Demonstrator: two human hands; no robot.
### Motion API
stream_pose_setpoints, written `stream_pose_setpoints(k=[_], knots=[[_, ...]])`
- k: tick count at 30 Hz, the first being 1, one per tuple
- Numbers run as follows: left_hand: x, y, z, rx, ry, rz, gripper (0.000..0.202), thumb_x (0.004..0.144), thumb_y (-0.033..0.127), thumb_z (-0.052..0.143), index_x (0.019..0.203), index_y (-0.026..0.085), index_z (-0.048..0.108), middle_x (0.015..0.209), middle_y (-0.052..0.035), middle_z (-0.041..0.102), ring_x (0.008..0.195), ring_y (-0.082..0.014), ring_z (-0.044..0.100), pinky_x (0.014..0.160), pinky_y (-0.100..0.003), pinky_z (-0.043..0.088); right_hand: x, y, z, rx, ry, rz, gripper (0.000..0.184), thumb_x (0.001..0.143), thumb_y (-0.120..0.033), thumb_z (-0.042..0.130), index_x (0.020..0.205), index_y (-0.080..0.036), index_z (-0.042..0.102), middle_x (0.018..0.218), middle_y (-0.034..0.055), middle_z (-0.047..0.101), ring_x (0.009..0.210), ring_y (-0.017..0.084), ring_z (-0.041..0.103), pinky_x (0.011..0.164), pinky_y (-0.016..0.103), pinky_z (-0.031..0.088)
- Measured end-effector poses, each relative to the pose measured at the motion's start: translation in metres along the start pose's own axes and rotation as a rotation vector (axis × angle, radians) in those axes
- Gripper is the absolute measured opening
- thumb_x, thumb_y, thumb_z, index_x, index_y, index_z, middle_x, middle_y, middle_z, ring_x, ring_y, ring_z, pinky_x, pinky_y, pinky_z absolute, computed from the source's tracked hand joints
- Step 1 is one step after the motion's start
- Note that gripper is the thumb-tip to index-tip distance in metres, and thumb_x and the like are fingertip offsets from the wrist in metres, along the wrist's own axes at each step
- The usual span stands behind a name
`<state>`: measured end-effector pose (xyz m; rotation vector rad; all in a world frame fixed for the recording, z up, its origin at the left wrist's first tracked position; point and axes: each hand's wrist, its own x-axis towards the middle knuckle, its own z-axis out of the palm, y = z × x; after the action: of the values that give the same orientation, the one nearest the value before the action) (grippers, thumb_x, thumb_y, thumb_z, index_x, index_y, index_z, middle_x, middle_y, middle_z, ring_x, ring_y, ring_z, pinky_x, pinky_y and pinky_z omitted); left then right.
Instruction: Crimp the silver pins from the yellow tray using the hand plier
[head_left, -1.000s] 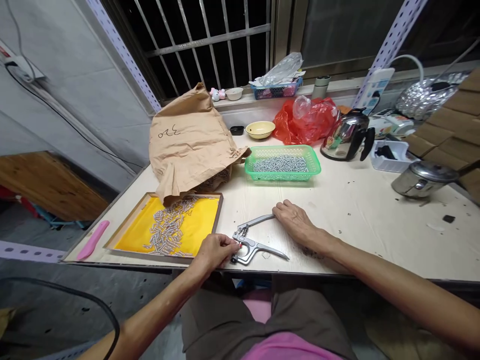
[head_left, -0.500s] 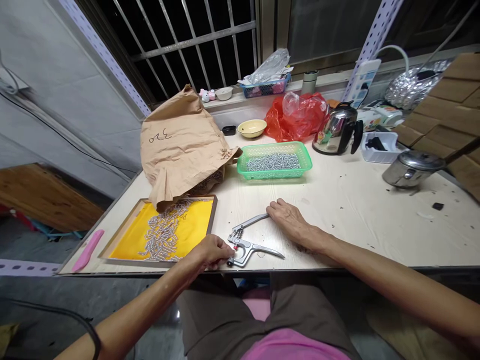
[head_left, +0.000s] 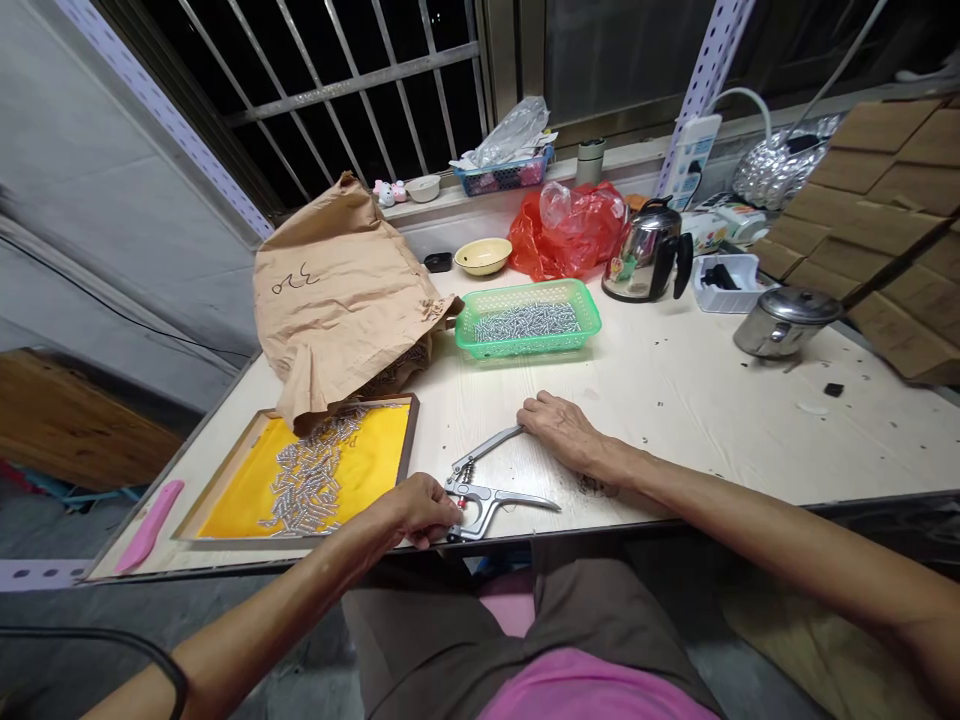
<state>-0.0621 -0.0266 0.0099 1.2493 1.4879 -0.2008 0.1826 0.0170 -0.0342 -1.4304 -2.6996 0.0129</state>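
Pliers (head_left: 493, 497) at the near edge of the bench (head_left: 645, 395)

Yellow-lined tray (head_left: 379, 455) and, farther, green basket (head_left: 525, 347), both holding metal pins; left hand (head_left: 420, 508) pinched at the pliers' head, anything between fingertips hidden; right hand (head_left: 564, 430) curled over the upper handle's end; paper bag (head_left: 337, 290) covering the tray's far edge

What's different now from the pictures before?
Mostly the camera turned right, so the kettle, green basket and yellow tray slid left in the picture. I can't see anything newly picked up or let go. The right hand is still at the end of the upper handle of the pliers, spread open, and the left hand is still at their other end.
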Motion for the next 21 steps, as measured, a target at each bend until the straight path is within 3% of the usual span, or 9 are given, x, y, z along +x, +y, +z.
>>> stream_pose_setpoints(k=[5, 8, 11, 13, 16, 21], knots=[[-0.001, 0.001, 0.003, -0.048, 0.005, -0.024, 0.042, 0.047, 0.051, 0.073, 0.047, 0.017, 0.047, 0.037, 0.0066, 0.043, 0.036, -0.005, 0.035, 0.04, -0.02, 0.033, 0.0, -0.004, -0.002, 0.035, 0.001, 0.035, 0.021, 0.092, -0.012, 0.039, 0.089, -0.018, 0.059, 0.093, 0.007, 0.059, 0.088, 0.02, 0.046, 0.069, 0.029, 0.036], [-0.002, -0.001, 0.005, -0.08, 0.034, -0.038, 0.042, 0.046, 0.052, 0.074, 0.054, 0.015, 0.054, 0.038, 0.0075, 0.042, 0.037, -0.0051, 0.034, 0.041, -0.021, 0.036, -0.007, -0.008, -0.008, 0.106, 0.0, 0.021, 0.019, 0.092, -0.03, 0.047, 0.093, -0.016, 0.059, 0.097, 0.0093, 0.058, 0.093, 0.021, 0.047, 0.076, 0.031, 0.038], [-0.003, 0.0, 0.006, -0.105, 0.059, -0.048, 0.045, 0.044, 0.053, 0.075, 0.057, 0.015, 0.056, 0.039, 0.0083, 0.041, 0.038, -0.0048, 0.034, 0.042, -0.021, 0.039, -0.02, -0.012, -0.015, 0.183, -0.014, -0.034, 0.061, 0.077, -0.062, 0.057, 0.113, -0.014, 0.054, 0.11, 0.0135, 0.055, 0.101, 0.027, 0.046, 0.084, 0.038, 0.039], [-0.004, 0.001, 0.006, -0.118, 0.066, -0.056, 0.046, 0.042, 0.054, 0.076, 0.058, 0.014, 0.058, 0.038, 0.0086, 0.04, 0.038, -0.0046, 0.034, 0.041, -0.021, 0.038, -0.027, -0.014, -0.017, 0.202, -0.028, -0.054, 0.086, 0.066, -0.073, 0.058, 0.126, -0.013, 0.045, 0.12, 0.0168, 0.05, 0.108, 0.031, 0.044, 0.089, 0.045, 0.036], [-0.006, 0.003, 0.007, -0.126, 0.067, -0.062, 0.05, 0.04, 0.056, 0.077, 0.059, 0.014, 0.059, 0.038, 0.0087, 0.04, 0.038, -0.0044, 0.034, 0.041, -0.021, 0.038, -0.034, -0.016, -0.02, 0.21, -0.037, -0.054, 0.096, 0.063, -0.076, 0.058, 0.132, -0.012, 0.039, 0.127, 0.0191, 0.045, 0.114, 0.034, 0.04, 0.094, 0.05, 0.032], [-0.006, 0.002, 0.008, -0.129, 0.083, -0.053, 0.051, 0.04, 0.058, 0.076, 0.057, 0.014, 0.055, 0.039, 0.009, 0.04, 0.037, -0.0041, 0.034, 0.041, -0.021, 0.038, -0.038, -0.026, -0.024, 0.201, -0.042, -0.004, 0.079, 0.07, -0.063, 0.062, 0.126, -0.011, 0.045, 0.114, 0.017, 0.054, 0.106, 0.031, 0.046, 0.096, 0.05, 0.027]])
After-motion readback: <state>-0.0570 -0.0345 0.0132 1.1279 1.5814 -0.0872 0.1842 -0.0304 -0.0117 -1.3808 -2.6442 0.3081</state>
